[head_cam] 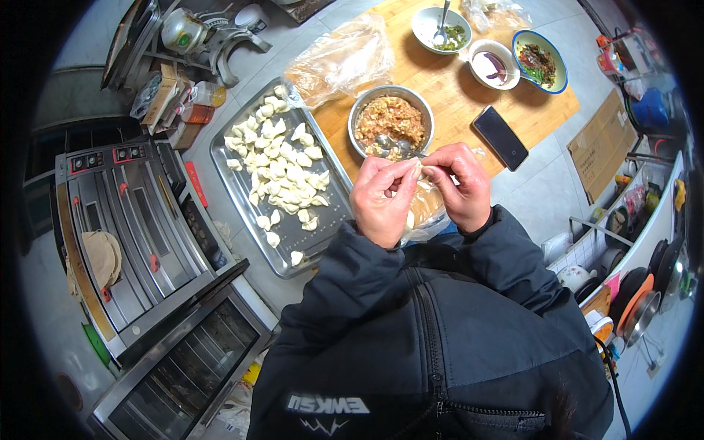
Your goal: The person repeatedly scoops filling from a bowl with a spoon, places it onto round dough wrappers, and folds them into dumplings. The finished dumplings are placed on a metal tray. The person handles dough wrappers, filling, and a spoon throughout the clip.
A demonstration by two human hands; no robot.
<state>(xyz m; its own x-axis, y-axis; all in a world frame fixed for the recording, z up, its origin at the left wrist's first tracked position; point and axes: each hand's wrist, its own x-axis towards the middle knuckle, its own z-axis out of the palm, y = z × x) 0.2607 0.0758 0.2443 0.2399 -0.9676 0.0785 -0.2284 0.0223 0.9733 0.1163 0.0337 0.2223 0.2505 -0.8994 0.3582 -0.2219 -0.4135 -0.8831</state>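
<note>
Both of my hands meet just in front of a steel bowl (360, 146) of minced filling (393, 121). My left hand (382, 201) and my right hand (462, 184) pinch a small dough dumpling (419, 169) between thumbs and fingertips; most of it is hidden by the fingers. A spoon (388, 142) rests in the filling. Below my hands lies a clear plastic bag (432, 206), partly covered by them. To the left, a perforated metal tray (330, 231) carries many folded dumplings (280, 165), crowded in the middle with a few apart near the front.
On the wooden table (352, 118) lie a crumpled plastic bag (349, 60) and a phone (500, 137). Toward the far side stand a bowl with chopped greens (454, 38), a bowl of dark liquid (489, 69) and a blue-rimmed bowl (536, 60). A steel oven (137, 220) stands left, crowded shelves (621, 247) right.
</note>
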